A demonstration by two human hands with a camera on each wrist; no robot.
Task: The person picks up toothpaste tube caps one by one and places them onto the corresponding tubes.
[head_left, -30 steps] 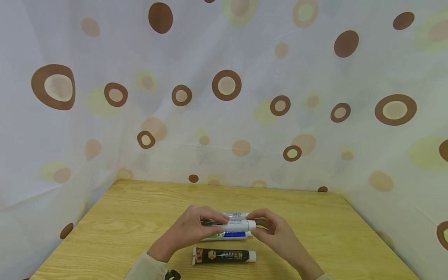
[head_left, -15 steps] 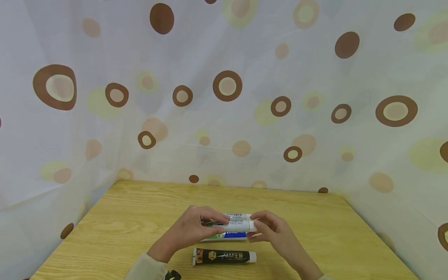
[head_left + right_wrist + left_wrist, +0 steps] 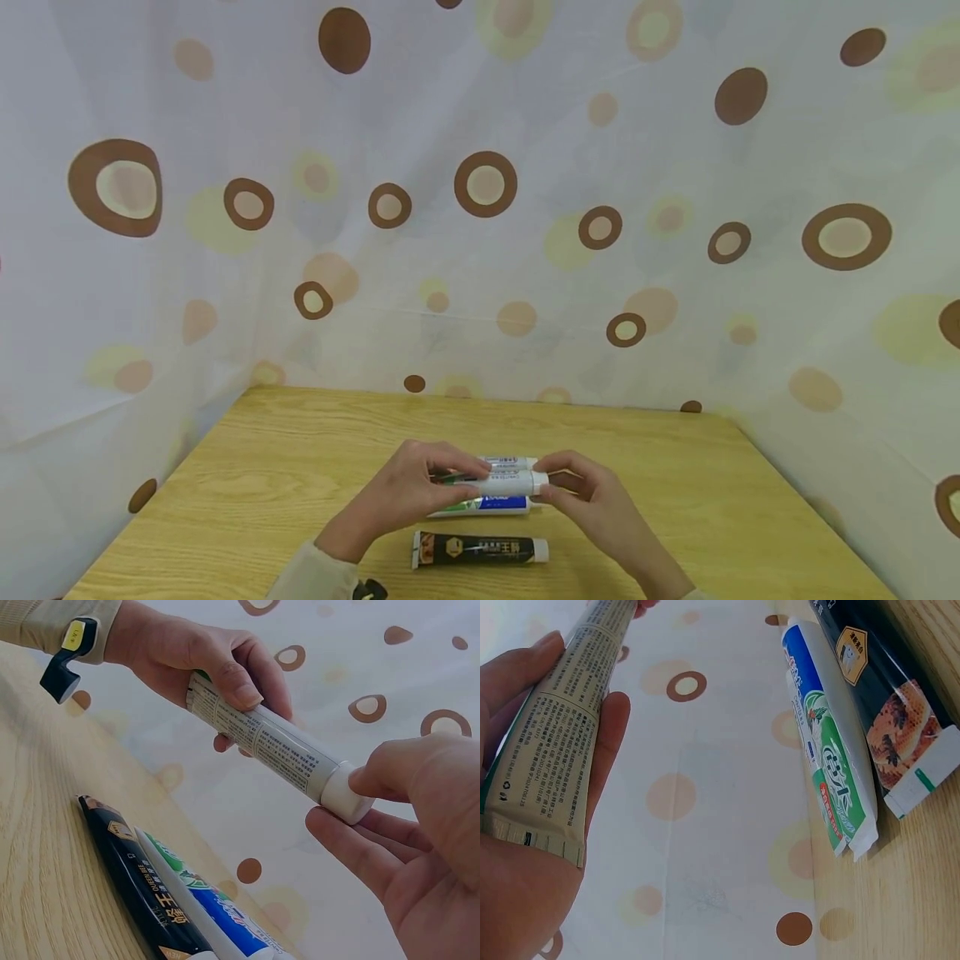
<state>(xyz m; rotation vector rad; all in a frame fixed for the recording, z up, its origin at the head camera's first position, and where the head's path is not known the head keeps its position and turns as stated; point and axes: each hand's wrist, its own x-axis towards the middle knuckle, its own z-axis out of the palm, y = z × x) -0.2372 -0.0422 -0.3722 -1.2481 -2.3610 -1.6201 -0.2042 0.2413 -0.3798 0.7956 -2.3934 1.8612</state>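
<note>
My left hand point(image 3: 408, 492) grips a pale toothpaste tube point(image 3: 504, 483) by its body, fingers on the far side and thumb on the near side. The tube points right, held above the table. In the right wrist view, the thumb and fingers of my right hand point(image 3: 420, 817) pinch its white cap point(image 3: 345, 796), which sits on the tube's end. Fine print covers the tube's side in the left wrist view. Below it lies a green, blue and white toothpaste tube point(image 3: 506, 504), partly hidden by the held one. Nearer me is a black toothpaste tube point(image 3: 480, 549) with a white cap.
Another pale tube point(image 3: 506, 461) shows just behind the held one in the head view, mostly covered. The wooden table point(image 3: 300, 450) meets a white curtain point(image 3: 480, 275) with brown and yellow dots at the back and sides.
My right fingers have shifted around the cap: they spread lower half a second ago, and the thumb is now back at its near side. The left hand stays still; the tubes below have not moved.
</note>
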